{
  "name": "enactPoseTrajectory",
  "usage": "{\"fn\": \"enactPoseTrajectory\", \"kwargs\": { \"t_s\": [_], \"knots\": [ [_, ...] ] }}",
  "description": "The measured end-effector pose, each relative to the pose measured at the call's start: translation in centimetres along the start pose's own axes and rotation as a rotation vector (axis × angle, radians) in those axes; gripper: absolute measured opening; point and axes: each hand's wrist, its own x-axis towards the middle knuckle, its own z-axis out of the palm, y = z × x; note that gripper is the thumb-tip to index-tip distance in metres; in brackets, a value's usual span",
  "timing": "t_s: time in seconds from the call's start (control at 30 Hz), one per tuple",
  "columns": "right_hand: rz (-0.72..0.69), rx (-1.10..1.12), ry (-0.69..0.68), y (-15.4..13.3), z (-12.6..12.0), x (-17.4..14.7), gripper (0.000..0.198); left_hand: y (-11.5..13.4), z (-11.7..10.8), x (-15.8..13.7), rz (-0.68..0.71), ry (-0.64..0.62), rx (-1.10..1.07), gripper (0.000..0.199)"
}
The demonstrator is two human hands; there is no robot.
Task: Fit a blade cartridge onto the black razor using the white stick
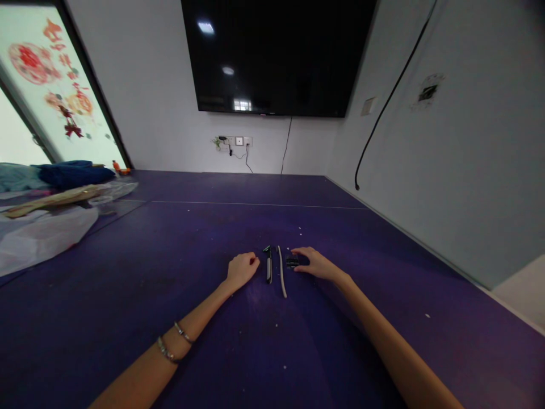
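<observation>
My left hand [243, 269] rests on the purple surface [204, 335] in a loose fist, with nothing visible in it. Just right of it lies a razor [269, 268] with a grey and black handle, its head pointing away from me. Beside the razor is a thin, pale, slightly curved strip or tube [281, 272]; its kind is unclear. My right hand [314, 263] has thumb and fingers apart on either side of a small black item [292, 262], perhaps with clear plastic parts. Whether the fingertips touch it is hard to tell.
Cloths [72, 174] and a white plastic bag [51, 236] lie at the far left. A dark cable [394, 91] hangs down the right wall. The back wall carries a large television [276, 57] and sockets [239, 141] with plugged-in cords. Small white specks dot the purple surface.
</observation>
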Motion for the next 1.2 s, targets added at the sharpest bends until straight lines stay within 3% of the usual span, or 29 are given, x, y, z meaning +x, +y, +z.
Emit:
{"fn": "enactPoseTrajectory", "kwargs": {
  "t_s": [0.87,1.03,1.2],
  "knots": [
    [-0.011,0.02,0.019,0.4,0.3,-0.1,0.055,-0.2,0.4,0.1,0.004,0.021,-0.041,0.027],
    [0.036,0.018,0.108,0.6,-0.5,-0.4,0.052,-0.7,0.5,0.6,0.008,0.043,-0.083,0.031],
    [0.12,-0.16,0.195,2.9,-1.9,-2.0,0.045,-2.5,-0.8,2.1,-0.006,0.089,-0.103,0.034]
  ]
}}
